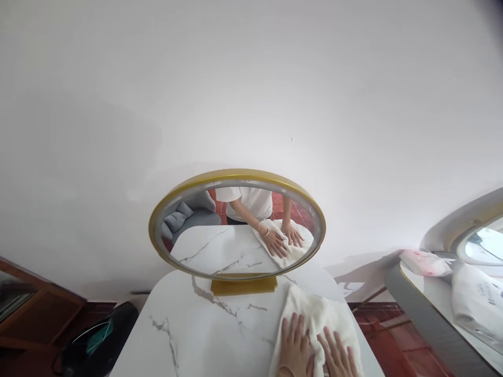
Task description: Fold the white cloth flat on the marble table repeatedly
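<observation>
A white cloth (306, 303) lies spread and wrinkled over the right side of a white marble-patterned tabletop (212, 335). On the cloth's left part my left hand (294, 345) rests flat, fingers stretched out, with a bracelet at the wrist. Just to its right, my right hand (337, 353) also presses flat on the cloth, fingers apart. A raised fold of cloth shows between the two. Behind them stands an oval gold-framed mirror (220, 248) on a gold base (243, 285), reflecting both hands and the cloth.
A second table (416, 309) at the right bears a pink-and-white soft pack (426, 262), a white cloth bundle (475, 293) and another mirror (485, 241). At lower left are a black bin-like container (118, 330) and wooden furniture (39, 314). A white wall (251, 94) rises behind the mirror.
</observation>
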Motion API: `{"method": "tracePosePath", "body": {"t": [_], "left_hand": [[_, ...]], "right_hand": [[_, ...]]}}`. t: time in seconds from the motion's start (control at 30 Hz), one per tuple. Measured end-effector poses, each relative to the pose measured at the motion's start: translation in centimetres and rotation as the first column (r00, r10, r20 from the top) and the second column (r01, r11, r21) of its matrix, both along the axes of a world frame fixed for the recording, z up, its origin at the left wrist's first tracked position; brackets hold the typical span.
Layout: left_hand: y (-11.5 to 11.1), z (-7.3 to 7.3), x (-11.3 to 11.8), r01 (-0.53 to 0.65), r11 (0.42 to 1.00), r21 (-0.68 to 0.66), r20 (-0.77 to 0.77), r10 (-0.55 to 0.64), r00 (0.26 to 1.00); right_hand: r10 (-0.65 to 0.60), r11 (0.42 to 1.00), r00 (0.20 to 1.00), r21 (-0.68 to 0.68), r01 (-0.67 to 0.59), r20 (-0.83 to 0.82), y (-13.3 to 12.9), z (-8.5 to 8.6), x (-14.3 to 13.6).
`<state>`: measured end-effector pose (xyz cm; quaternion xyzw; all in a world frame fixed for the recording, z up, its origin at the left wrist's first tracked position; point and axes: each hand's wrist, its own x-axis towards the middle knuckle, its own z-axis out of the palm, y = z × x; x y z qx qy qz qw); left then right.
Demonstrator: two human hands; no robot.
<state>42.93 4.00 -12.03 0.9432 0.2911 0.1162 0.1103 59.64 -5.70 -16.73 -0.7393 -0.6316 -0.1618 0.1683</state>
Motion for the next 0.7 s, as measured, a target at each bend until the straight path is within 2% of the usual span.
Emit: {"method": "tracePosePath", "body": {"t": [0.1,0.2,0.27,0.37,0.47,0.57,0.63,0.7], "left_hand": [[0.0,-0.7,-3.4,-0.042,0.999,0.03,-0.008,0.042,0.999],[-0.1,-2.0,-7.4,-0.131,0.984,0.118,0.018,0.129,0.991],[0.1,-2.8,-10.4,-0.234,0.946,0.225,0.112,0.213,0.971],[0.7,-3.5,-15.5,-0.4,0.85,0.343,0.292,0.309,0.905],[1.3,-3.4,-21.1,-0.482,0.784,0.39,0.354,0.356,0.865],[1.3,-2.6,-25.9,-0.527,0.751,0.397,0.304,0.435,0.848],[0.9,-2.0,-27.7,-0.592,0.729,0.343,0.243,0.54,0.806],[0.4,-1.2,-28.2,-0.669,0.694,0.265,0.185,0.644,0.742]], "right_hand": [[0.093,0.994,0.991,0.05,-0.098,0.098,0.8,0.2,-3.0],[0.167,0.981,0.979,0.082,-0.177,0.117,2.0,0.4,-7.0],[0.226,0.968,0.968,0.088,-0.236,0.107,3.2,0.5,-10.1],[0.315,0.945,0.947,0.072,-0.319,0.062,5.4,0.6,-15.2],[0.394,0.919,0.918,-0.007,-0.395,-0.049,7.5,1.3,-20.4],[0.432,0.883,0.88,-0.104,-0.457,-0.196,8.7,3.1,-24.9],[0.459,0.852,0.847,-0.136,-0.505,-0.267,9.1,4.4,-27.1],[0.477,0.835,0.828,-0.141,-0.531,-0.294,9.1,5.4,-28.1]]}}
